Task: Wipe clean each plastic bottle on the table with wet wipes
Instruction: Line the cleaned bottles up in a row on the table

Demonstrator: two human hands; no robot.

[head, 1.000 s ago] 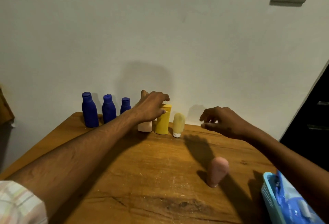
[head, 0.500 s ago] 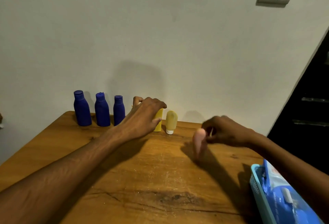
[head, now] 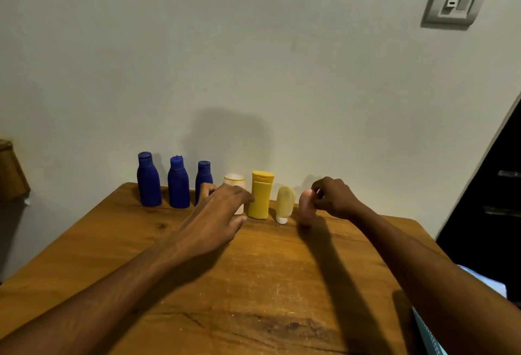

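The table (head: 169, 284) is carrying a row of bottles along its 12 o'clock edge. The left hand (head: 217, 213) is hovering with relaxed, spread fingers, gripping nothing, in front of the white jar (head: 235, 185). The right hand (head: 332, 199) is pinching the pink tube (head: 306, 208), standing at the 3 o'clock end just beside the pale tube (head: 285, 202). Judgement: seat it upright before letting go; avoid nudging its neighbour or the yellow bottle (head: 260, 195). No wipe is showing.
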